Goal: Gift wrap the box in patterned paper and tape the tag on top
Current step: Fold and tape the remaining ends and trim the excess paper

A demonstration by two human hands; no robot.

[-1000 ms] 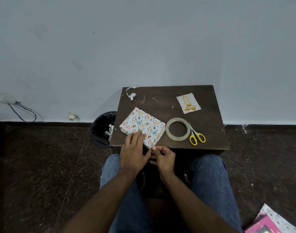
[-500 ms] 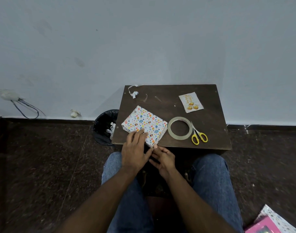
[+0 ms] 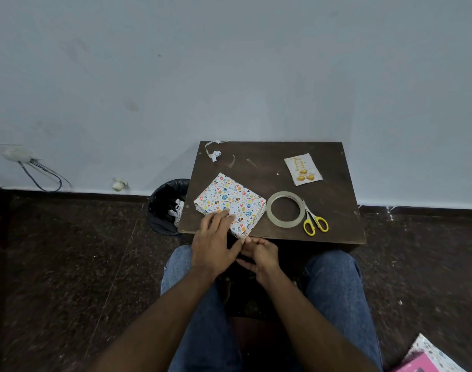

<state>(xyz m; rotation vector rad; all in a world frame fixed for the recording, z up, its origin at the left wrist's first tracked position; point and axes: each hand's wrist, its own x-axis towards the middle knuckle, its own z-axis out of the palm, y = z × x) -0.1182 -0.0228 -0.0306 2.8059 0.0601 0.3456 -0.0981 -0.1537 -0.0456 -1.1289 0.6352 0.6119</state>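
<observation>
A box wrapped in white paper with small coloured prints [image 3: 230,201] lies at the near left of a small dark brown table [image 3: 334,232]. My left hand [image 3: 213,241] rests flat on the box's near side, fingers straight on top of the paper. My right hand [image 3: 260,255] is at the box's near corner, its fingertips pressing the paper at that corner below the table edge; I cannot see whether anything is pinched there. A white gift tag with gold print [image 3: 303,169] lies at the far right of the table.
A roll of clear tape [image 3: 284,209] and yellow-handled scissors [image 3: 314,221] lie right of the box. Paper and tape scraps [image 3: 214,154] sit at the far left corner. A black bin [image 3: 166,206] stands left of the table. Patterned paper and a pink item [image 3: 430,357] lie on the floor, bottom right.
My right hand's fingertips have shifted slightly along the box's near corner; my left hand has stayed pressed on the box. The camera has tilted a little.
</observation>
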